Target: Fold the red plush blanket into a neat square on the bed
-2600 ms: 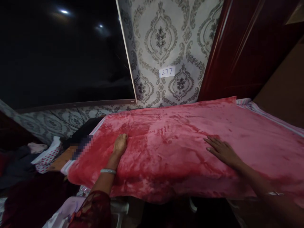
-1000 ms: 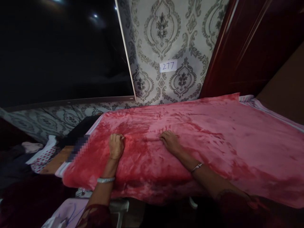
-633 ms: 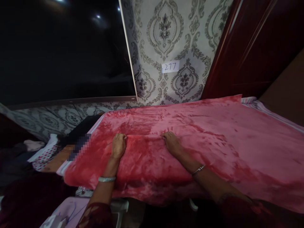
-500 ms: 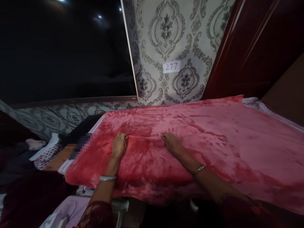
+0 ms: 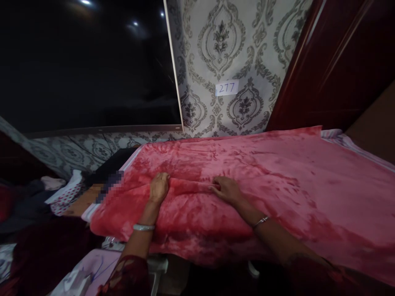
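Note:
A red and pink plush blanket (image 5: 191, 213) with a pale striped border lies spread in front of me, its near edge hanging down. My left hand (image 5: 159, 187) is closed on the fabric left of the middle, fingers curled into the pile. To the right of it, my right hand (image 5: 226, 189) has thumb and fingers around the same raised ridge, with a small gap showing between thumb and forefinger. The ridge runs across the blanket from one hand to the other. The fingertips of both hands are partly hidden in the cloth.
A big dark television screen (image 5: 89, 65) stands behind on the left, before patterned wallpaper (image 5: 220, 37). A paper label reading 277 (image 5: 227, 87) is on the wall. Dark red wood (image 5: 321, 70) rises at right. Clothes (image 5: 66, 193) and a pinkish board (image 5: 98, 265) lie at left.
The ridge between my hands has become more pronounced and creased. My right thumb has parted a little from the fingers. The whole view has shifted slightly.

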The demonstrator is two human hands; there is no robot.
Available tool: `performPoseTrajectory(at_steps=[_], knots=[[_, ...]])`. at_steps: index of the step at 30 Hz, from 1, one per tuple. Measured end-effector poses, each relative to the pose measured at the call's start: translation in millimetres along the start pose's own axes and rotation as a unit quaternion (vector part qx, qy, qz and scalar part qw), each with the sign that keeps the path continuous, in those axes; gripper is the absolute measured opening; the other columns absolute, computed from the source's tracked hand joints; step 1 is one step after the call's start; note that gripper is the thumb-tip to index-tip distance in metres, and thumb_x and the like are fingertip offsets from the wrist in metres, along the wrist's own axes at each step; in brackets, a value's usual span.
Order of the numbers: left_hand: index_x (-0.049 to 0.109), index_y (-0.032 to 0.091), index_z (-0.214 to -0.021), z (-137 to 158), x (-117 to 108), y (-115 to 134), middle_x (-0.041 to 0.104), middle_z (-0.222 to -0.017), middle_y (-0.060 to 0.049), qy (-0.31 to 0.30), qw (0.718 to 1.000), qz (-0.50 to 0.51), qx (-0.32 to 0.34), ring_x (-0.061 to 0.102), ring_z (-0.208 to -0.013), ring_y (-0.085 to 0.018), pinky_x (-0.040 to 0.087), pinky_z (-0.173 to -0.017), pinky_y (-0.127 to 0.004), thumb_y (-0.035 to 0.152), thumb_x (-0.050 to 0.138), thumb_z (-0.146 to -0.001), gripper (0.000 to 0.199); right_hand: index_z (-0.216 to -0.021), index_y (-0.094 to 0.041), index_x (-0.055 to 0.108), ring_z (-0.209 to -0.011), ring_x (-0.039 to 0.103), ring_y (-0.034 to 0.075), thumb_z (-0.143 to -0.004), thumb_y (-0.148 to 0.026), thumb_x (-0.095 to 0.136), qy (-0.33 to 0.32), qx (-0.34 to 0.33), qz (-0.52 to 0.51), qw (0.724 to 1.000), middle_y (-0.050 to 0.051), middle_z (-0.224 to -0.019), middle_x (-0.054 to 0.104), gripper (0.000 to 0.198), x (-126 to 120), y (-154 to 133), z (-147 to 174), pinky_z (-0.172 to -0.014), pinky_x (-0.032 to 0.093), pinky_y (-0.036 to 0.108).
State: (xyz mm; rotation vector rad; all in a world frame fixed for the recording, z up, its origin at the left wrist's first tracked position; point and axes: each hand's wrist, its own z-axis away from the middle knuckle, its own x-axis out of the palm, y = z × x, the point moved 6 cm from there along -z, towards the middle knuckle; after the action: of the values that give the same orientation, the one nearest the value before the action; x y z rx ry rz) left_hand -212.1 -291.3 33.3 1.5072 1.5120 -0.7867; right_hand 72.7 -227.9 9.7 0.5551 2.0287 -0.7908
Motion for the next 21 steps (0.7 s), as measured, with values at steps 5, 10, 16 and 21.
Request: performPoseTrajectory(at_steps=[5,10,16,21], knots=[[0.060,0.020,-0.088,2.5,4.2,4.9,0.067,-0.092,-0.011,-0.019,1.000,-0.006,0.008,0.061,-0.095,-0.025,0.045,-0.089,-0.039,0.018,0.042,-0.095,0.020,-0.073,-0.021,0.058,-0.069,0.061,0.018,-0.096,-0.041,0.050,-0.008,0.019,0.026,0.999,0.005,-0.075,0.068,0.031,7.1,6.6,1.9,-0.061,0.031,0.028],[0.062,0.020,-0.090,6.9,5.0,6.1,0.067,-0.094,-0.008,-0.030,0.999,-0.010,0.015,0.060,-0.095,-0.022,0.044,-0.093,-0.037,0.018,0.043,-0.097,0.020,-0.073,-0.021,0.057,-0.067,0.060,0.018,-0.096,-0.043,0.048,-0.013,0.021,0.023,0.999,0.005,-0.073,0.068,0.033,14.7,12.3,2.7,-0.059,0.029,0.027],[0.064,0.018,-0.089,16.0,-23.0,-33.2,0.067,-0.100,-0.011,-0.033,0.999,-0.021,-0.006,0.059,-0.097,-0.022,0.045,-0.089,-0.035,0.012,0.036,-0.095,0.029,-0.070,-0.021,0.056,-0.065,0.059,0.016,-0.094,-0.043,0.049,-0.013,0.030,0.015,0.999,0.004,-0.069,0.066,0.034,13.9,12.4,2.7,-0.059,0.028,0.026],[0.066,0.018,-0.085,26.4,-44.0,-78.8,0.069,-0.097,-0.010,-0.075,0.997,-0.024,-0.010,0.060,-0.096,-0.023,0.045,-0.089,-0.036,0.011,0.042,-0.088,0.025,-0.071,-0.021,0.056,-0.066,0.059,0.017,-0.095,-0.043,0.048,-0.022,0.031,0.007,0.999,0.004,-0.071,0.067,0.034,14.8,12.2,1.5,-0.059,0.028,0.026]])
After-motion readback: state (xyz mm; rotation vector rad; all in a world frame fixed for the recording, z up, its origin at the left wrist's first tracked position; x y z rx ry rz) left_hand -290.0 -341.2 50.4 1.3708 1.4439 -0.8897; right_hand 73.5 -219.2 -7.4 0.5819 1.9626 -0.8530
